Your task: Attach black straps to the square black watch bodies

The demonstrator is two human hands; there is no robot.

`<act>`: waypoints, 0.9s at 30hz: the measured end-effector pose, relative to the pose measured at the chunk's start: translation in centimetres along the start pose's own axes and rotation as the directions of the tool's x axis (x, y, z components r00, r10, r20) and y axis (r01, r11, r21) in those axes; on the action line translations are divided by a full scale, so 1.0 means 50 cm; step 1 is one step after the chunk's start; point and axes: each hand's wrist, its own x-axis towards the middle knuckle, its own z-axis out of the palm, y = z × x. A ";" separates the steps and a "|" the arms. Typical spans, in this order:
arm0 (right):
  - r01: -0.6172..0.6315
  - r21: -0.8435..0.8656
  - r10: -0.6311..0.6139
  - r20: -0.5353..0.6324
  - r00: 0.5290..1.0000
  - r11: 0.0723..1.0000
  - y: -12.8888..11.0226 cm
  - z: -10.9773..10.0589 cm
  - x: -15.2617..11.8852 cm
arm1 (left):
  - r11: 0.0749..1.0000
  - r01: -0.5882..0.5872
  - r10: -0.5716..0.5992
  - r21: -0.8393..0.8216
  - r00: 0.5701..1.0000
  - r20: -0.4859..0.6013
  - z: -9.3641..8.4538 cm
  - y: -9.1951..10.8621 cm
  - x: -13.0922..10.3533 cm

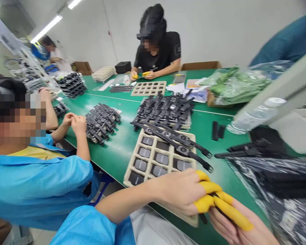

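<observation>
My left hand (180, 190) and my right hand (236, 217), with yellow finger cots on several fingertips, meet at the lower right. Both are closed on a black watch strap (203, 218), mostly hidden by the fingers. Beneath my left forearm lies a beige compartment tray (129, 172) holding dark square watch cases (140, 165). Across its far right part rest black watches with straps (185, 149). Behind it, more strapped watches (165, 109) are heaped on stacked trays.
A clear plastic bag of black straps (280, 180) lies at the right, near loose straps (218, 130) and a water bottle (257, 115) by a slanted post. Co-workers sit left (40, 180) and opposite (158, 51). Another watch pile (102, 122) stands at left.
</observation>
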 end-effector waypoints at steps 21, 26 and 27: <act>0.051 -0.987 -0.334 0.099 0.937 -0.151 -0.147 0.105 0.193 | 0.874 0.455 -0.474 0.170 0.876 0.094 -0.211 -0.271 -0.089; 0.032 -0.972 -0.368 0.118 0.922 -0.232 -0.149 0.107 0.225 | 0.828 0.491 -0.502 0.272 0.864 -0.033 -0.173 -0.320 -0.076; 0.047 -0.973 -0.403 0.137 0.905 -0.225 -0.144 0.094 0.224 | 0.814 0.503 -0.504 0.289 0.860 -0.077 -0.165 -0.319 -0.081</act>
